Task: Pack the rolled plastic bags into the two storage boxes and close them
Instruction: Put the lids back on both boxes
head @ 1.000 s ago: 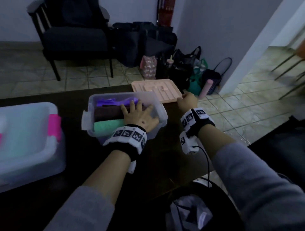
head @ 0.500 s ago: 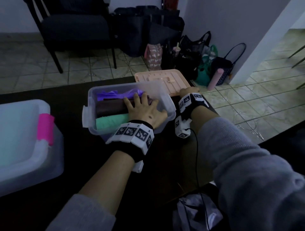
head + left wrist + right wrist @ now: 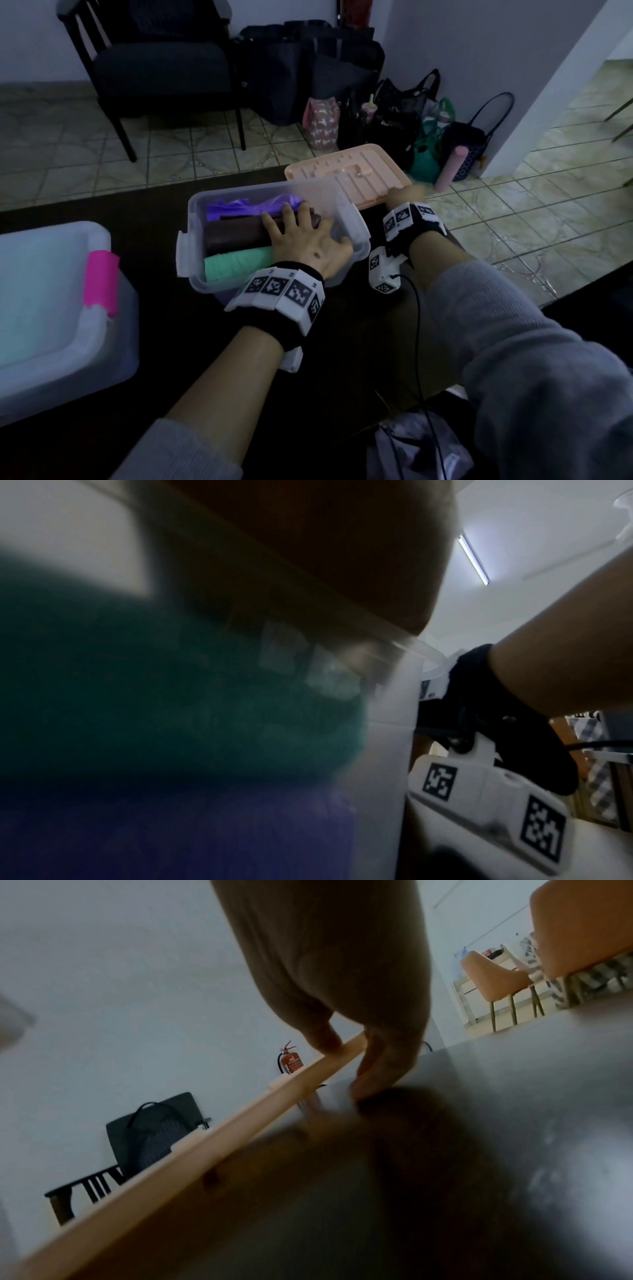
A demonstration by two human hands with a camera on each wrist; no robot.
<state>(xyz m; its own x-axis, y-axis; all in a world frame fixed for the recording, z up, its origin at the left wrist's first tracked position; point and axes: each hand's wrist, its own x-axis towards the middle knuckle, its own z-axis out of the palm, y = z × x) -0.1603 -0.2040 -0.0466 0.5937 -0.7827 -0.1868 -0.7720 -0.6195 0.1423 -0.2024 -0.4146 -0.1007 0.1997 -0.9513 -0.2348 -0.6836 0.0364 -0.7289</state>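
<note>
- Rolled plastic bags, namely the purple roll (image 3: 253, 209), brown roll (image 3: 236, 235) and green roll (image 3: 236, 265), lie in the clear storage box (image 3: 346, 219) on our dark table (image 3: 342, 342).
- Our left hand (image 3: 305, 241) presses flat on them, fingers straight.
- Our right hand (image 3: 400, 197) pinches the edge of the peach lid (image 3: 346, 171), thumb above and fingers beneath.
- A pink roll (image 3: 101, 282) rests on the second box (image 3: 92, 342).

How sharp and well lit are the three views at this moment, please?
Head view: dim, mostly sharp, only the right hand on the peach lid smeared. Left wrist view: close box wall blurred, green roll a smudge. Right wrist view: lid edge and tabletop blurred, far room clearer.
</note>
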